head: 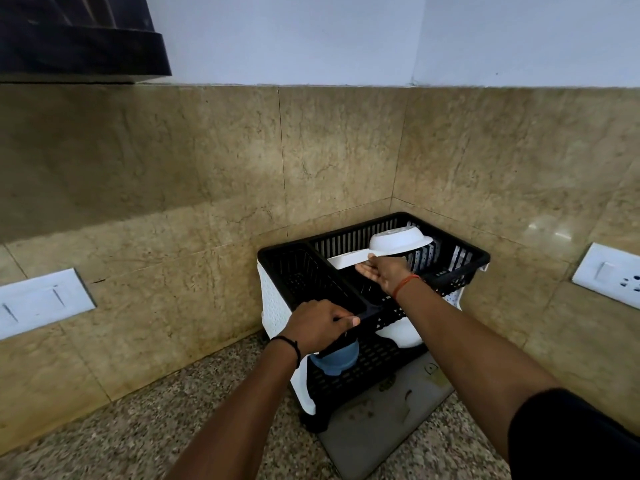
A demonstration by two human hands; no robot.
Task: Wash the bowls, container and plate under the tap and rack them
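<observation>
Left hand [320, 325] first: it's clamped on the front rim of the dish rack [460, 259], fingers curled over the black edge, thumb lying flat along the top, right where the divider meets the rim. A dark band circles that wrist.

Right hand [382, 273] now, reaching into the rack's big upper compartment, palm turned up, fingers pinching the near edge of a white plate [346, 260]. The plate lies almost flat, low in the tray, its left end close to the divider. An orange thread sits on this wrist.

Just behind the plate, a white bowl [398, 241] rests upside down and tilted, its rim leaning toward the right, its base toward the back wall of the tray. The narrow compartment on the left of the tray shows only its slotted black walls.

Down a level: a blue bowl [337, 358] sits upside down on the lower shelf, directly under the left hand, and beside it to the right a white container [401, 336], partly hidden behind the tray's front.

The rack stands in the corner of the speckled stone tabletop [138, 434], on a grey mat [374, 431]. Brown tiled walls behind, a white switch plate [38, 303] to the left, a socket [613, 273] to the right.
</observation>
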